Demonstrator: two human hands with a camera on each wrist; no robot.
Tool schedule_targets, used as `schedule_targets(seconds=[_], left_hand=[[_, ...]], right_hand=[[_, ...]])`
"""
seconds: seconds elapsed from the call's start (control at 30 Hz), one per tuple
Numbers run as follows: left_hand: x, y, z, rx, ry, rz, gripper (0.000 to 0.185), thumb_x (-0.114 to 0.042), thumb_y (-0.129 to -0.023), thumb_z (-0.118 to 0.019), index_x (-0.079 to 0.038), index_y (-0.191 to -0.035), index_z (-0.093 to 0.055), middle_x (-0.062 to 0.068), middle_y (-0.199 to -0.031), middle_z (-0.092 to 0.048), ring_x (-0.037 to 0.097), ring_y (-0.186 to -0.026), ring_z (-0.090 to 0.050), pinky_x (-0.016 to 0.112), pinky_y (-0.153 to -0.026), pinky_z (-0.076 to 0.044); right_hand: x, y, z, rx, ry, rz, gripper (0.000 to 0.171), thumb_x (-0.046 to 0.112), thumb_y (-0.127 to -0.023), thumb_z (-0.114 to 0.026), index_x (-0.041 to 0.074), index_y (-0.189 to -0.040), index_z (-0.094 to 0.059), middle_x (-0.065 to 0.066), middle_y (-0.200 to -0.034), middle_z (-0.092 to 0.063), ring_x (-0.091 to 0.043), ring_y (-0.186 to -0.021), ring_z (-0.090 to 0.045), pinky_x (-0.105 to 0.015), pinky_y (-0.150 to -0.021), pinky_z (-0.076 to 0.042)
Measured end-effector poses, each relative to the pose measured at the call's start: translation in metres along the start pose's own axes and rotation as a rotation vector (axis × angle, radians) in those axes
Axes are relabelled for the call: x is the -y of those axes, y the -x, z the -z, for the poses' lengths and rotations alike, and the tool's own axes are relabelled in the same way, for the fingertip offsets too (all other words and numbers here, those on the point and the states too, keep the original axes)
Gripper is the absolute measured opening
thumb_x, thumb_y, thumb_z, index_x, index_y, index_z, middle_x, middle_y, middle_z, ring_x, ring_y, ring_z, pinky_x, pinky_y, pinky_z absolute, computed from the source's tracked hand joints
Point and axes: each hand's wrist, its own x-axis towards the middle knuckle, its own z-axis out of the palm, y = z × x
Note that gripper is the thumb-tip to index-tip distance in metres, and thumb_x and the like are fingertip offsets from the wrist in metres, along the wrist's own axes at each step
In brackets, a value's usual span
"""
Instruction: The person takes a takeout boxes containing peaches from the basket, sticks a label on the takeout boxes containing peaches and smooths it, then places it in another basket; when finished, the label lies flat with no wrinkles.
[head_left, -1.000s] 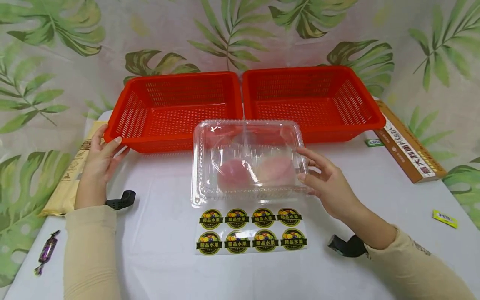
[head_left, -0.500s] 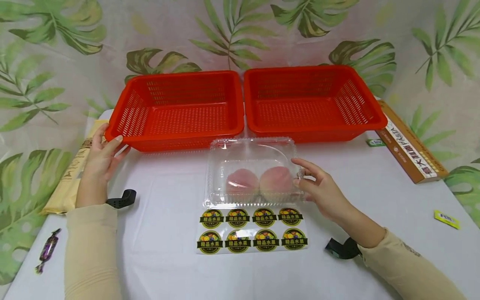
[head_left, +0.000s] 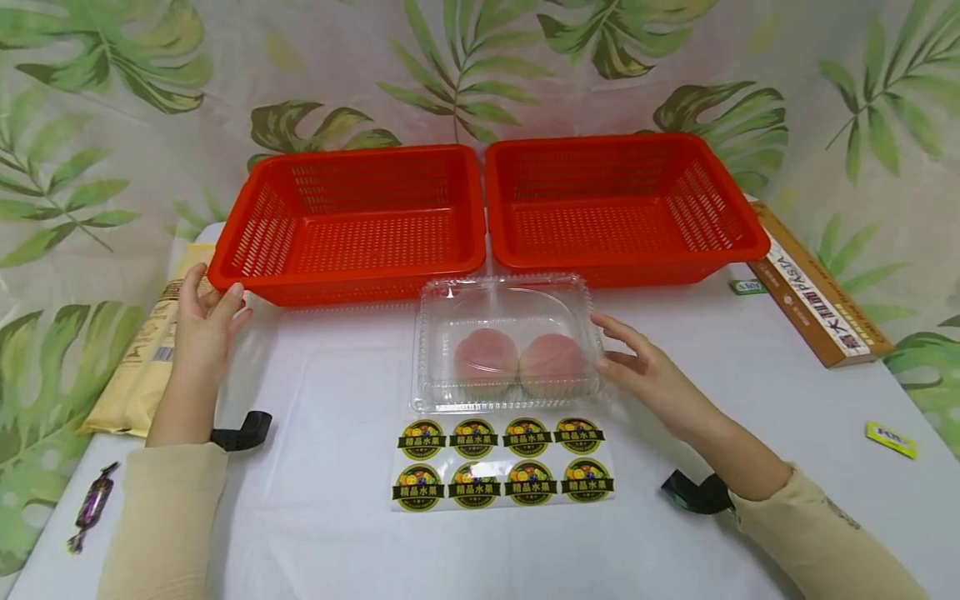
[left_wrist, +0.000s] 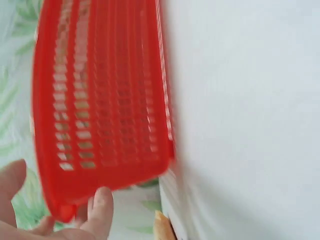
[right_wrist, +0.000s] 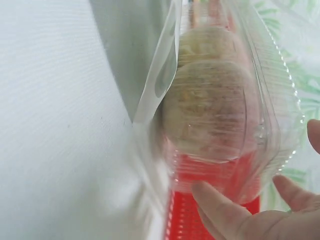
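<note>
The left hand (head_left: 204,329) is at the near left corner of the left basket (head_left: 345,292), its thumb and fingers spread apart. From the left wrist, the thumb and fingers show on either side of that corner; whether any of them touch the rim, I cannot tell. The right hand (head_left: 660,379) is at the right end of a clear plastic box (head_left: 510,304), thumb and fingers apart, their tips beside its edge; light contact cannot be ruled in or out.

The box is to the left of the right fingertips, with two pink peaches (head_left: 486,358) inside, side by side. Nearer the person than those fingertips is a sheet of round stickers (head_left: 502,462), in two rows of four, just before the box. Beyond them stands the right basket (head_left: 637,271), beside the left one. Both baskets are red, with slotted walls.

Beside the left fingers, on their outer side, a beige packet (head_left: 131,379) lies at a slant; nearer the person is a purple wrapped candy (head_left: 93,506). Well to the right of the right fingers are a brown pasta box (head_left: 821,287), a small green wrapper (head_left: 747,287) and a yellow one (head_left: 891,439).
</note>
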Motion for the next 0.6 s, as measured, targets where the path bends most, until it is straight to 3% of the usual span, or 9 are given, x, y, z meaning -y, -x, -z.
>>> schedule_targets(seconds=[0.07, 0.13, 0.27, 0.33, 0.47, 0.6], left_hand=[[0.004, 0.014, -0.005, 0.045, -0.075, -0.026, 0.07, -0.007, -0.087, -0.057, -0.017, -0.142, -0.014, 0.006, -0.113, -0.035, 0.011, -0.088, -0.049, 0.018, -0.073, -0.047], [0.009, 0.033, -0.011, 0.138, -0.201, -0.025, 0.065, -0.007, -0.09, -0.053, -0.015, -0.141, -0.014, 0.008, -0.116, -0.034, 0.01, -0.09, -0.05, 0.017, -0.075, -0.047], [0.024, 0.077, -0.025, 0.375, -0.522, 0.018, 0.06, -0.011, -0.092, -0.051, -0.01, -0.141, -0.017, 0.018, -0.121, -0.035, 0.019, -0.098, -0.05, 0.022, -0.079, -0.046], [0.033, 0.098, -0.034, 0.477, -0.657, 0.059, 0.06, -0.014, -0.091, -0.053, -0.01, -0.14, -0.019, 0.02, -0.121, -0.038, 0.025, -0.101, -0.05, 0.028, -0.08, -0.045], [0.049, 0.13, -0.05, 0.594, -0.829, 0.124, 0.064, -0.024, -0.087, -0.061, -0.012, -0.138, -0.025, 0.015, -0.115, -0.046, 0.024, -0.098, -0.049, 0.035, -0.08, -0.044], [0.059, 0.146, -0.062, 0.617, -0.894, 0.127, 0.066, -0.025, -0.083, -0.065, -0.012, -0.136, -0.028, 0.008, -0.103, -0.051, 0.017, -0.086, -0.052, 0.029, -0.075, -0.046]], right_hand=[[0.002, 0.008, -0.001, -0.034, 0.038, 0.037, 0.057, 0.02, -0.09, -0.055, 0.017, -0.14, -0.027, -0.011, -0.142, -0.021, -0.038, -0.125, -0.027, -0.057, -0.094, -0.029], [0.005, 0.017, -0.004, -0.079, 0.078, 0.087, 0.055, 0.017, -0.089, -0.056, 0.014, -0.138, -0.03, -0.007, -0.14, -0.024, -0.035, -0.124, -0.029, -0.048, -0.095, -0.033], [0.011, 0.034, -0.016, -0.181, 0.157, 0.303, 0.055, -0.001, -0.083, -0.06, 0.006, -0.131, -0.036, -0.008, -0.132, -0.031, -0.023, -0.117, -0.036, -0.024, -0.096, -0.033], [0.014, 0.04, -0.022, -0.209, 0.165, 0.428, 0.056, -0.011, -0.078, -0.061, 0.0, -0.128, -0.038, -0.012, -0.128, -0.033, -0.02, -0.113, -0.036, -0.021, -0.096, -0.031], [0.015, 0.048, -0.036, -0.132, 0.074, 0.589, 0.057, -0.021, -0.072, -0.06, -0.008, -0.123, -0.039, -0.018, -0.123, -0.035, -0.018, -0.107, -0.04, -0.023, -0.093, -0.034], [0.007, 0.051, -0.052, 0.01, 0.051, 0.619, 0.055, -0.019, -0.073, -0.061, -0.007, -0.122, -0.04, -0.016, -0.116, -0.041, -0.019, -0.103, -0.045, -0.025, -0.09, -0.038]])
